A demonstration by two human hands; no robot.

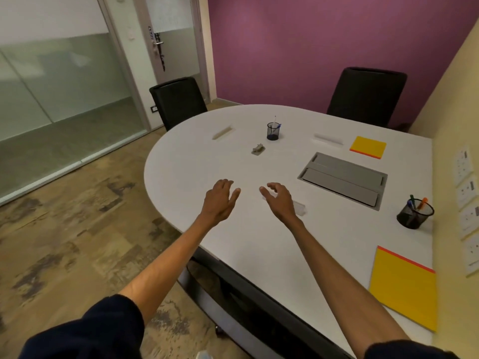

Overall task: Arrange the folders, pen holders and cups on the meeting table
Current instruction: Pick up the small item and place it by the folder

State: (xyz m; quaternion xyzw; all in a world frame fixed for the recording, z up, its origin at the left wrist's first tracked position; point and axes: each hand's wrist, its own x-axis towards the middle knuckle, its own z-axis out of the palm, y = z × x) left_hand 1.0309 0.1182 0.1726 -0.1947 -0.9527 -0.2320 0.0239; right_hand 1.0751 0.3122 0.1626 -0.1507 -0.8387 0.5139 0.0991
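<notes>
Nothing here can be read. The socket plates (463,164) on the wall along the table's (197,156) right edge carry small dark markings, too blurred to make out. The keypad (150,35) on the door (171,58) shows a column of small marks, too small to read.

Dark navy sleeves (103,325) pushed up near elbows; forearms bare; hands (220,200) bare, no rings or watch visible.

hands (248,200) over table (197,156), two folders (404,286)
</notes>
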